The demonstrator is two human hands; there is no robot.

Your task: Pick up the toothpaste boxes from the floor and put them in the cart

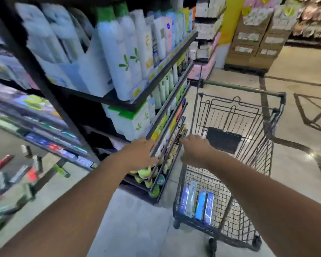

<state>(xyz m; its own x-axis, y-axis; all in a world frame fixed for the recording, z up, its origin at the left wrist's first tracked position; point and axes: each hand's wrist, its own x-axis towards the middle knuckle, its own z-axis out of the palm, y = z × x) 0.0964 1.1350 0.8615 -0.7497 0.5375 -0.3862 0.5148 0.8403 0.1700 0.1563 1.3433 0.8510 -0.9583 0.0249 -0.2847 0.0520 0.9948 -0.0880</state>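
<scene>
Both hands hold nothing: the left hand (141,153) spreads relaxed before the shelf end (167,145), the right hand (195,148) above the cart (248,89) rim. Three toothpaste boxes (196,202) lie inside; others (19,169) scatter across open floor, left.

Both bare arms are stretched out forward, side by side. The left hand (140,152) is held out flat with loose fingers. The right hand (196,148) is held palm down, fingers gently bent, nothing held.
</scene>
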